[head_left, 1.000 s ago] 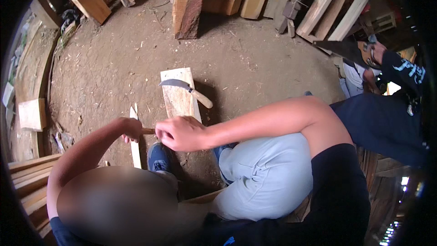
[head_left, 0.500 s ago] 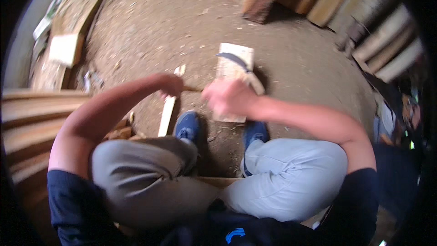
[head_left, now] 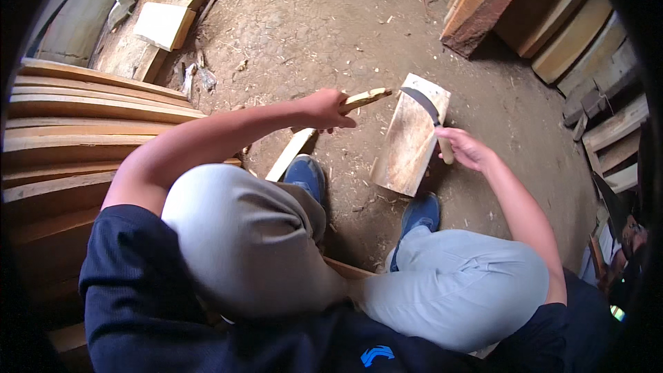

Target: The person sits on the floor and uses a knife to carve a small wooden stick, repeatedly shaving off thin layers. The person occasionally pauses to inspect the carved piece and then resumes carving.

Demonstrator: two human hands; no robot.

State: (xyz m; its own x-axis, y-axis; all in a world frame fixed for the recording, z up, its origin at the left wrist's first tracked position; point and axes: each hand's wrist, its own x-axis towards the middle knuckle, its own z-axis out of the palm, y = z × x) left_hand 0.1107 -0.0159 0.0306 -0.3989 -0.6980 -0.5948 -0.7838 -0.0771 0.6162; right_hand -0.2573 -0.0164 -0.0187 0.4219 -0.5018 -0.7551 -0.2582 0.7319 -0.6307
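My left hand [head_left: 328,109] is closed around a short wooden stick [head_left: 366,99], whose bare end with a dark tip points right. A squared wooden block [head_left: 406,148] lies on the dirt in front of my feet. Over its far right part rests a sickle [head_left: 423,102] with a dark curved blade and a pale wooden handle. At the block's right edge, my right hand [head_left: 464,148] has its fingers and thumb around that handle. The stick's tip is just left of the blade's point, with a small gap between them.
Long planks [head_left: 83,124] are stacked at my left. A pale slat [head_left: 291,155] lies by my left shoe [head_left: 306,176]. A light-topped block [head_left: 164,25] sits on a thick board at the far left. Heavy timbers [head_left: 487,7] stand at the far right. Wood chips litter the dirt floor.
My right hand has left the stick and moved right to the sickle on the block, taking its handle. My left hand still holds the stick. The whole view has shifted.
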